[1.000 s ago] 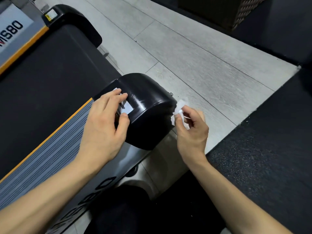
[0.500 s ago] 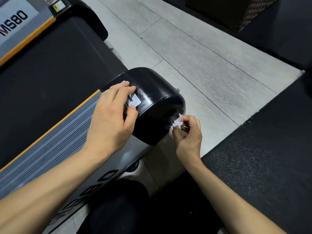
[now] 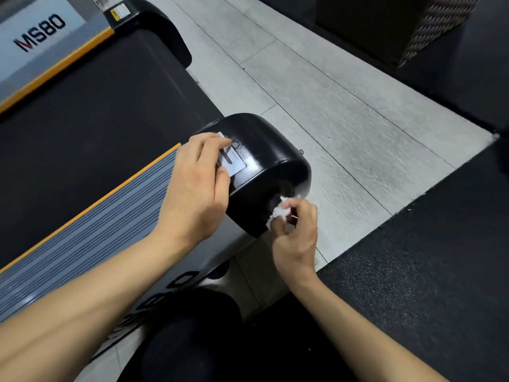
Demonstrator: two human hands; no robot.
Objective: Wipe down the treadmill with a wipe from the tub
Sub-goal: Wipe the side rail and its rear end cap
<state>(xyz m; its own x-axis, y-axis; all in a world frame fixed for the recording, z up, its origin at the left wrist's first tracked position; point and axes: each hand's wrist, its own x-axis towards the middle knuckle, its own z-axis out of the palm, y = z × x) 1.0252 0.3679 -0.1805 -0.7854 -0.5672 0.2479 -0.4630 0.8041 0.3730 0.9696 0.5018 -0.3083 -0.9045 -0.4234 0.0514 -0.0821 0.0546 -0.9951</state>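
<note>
The treadmill's rear end fills the left half, with its black belt and a grey ribbed side rail. A glossy black rounded end cap closes the near rail. My left hand rests on top of the cap, its fingers bent over a white label there. My right hand pinches a small crumpled white wipe and holds it against the cap's lower end face. The tub is not in view.
A second black end cap sits at the far rail. Pale grey floor tiles lie right of the treadmill. Black rubber matting covers the floor at right. A dark woven box stands at the top right.
My right hand has carried the wipe from the cap's right side down to its lower end face. The left hand stays on the cap. The view has shifted.
</note>
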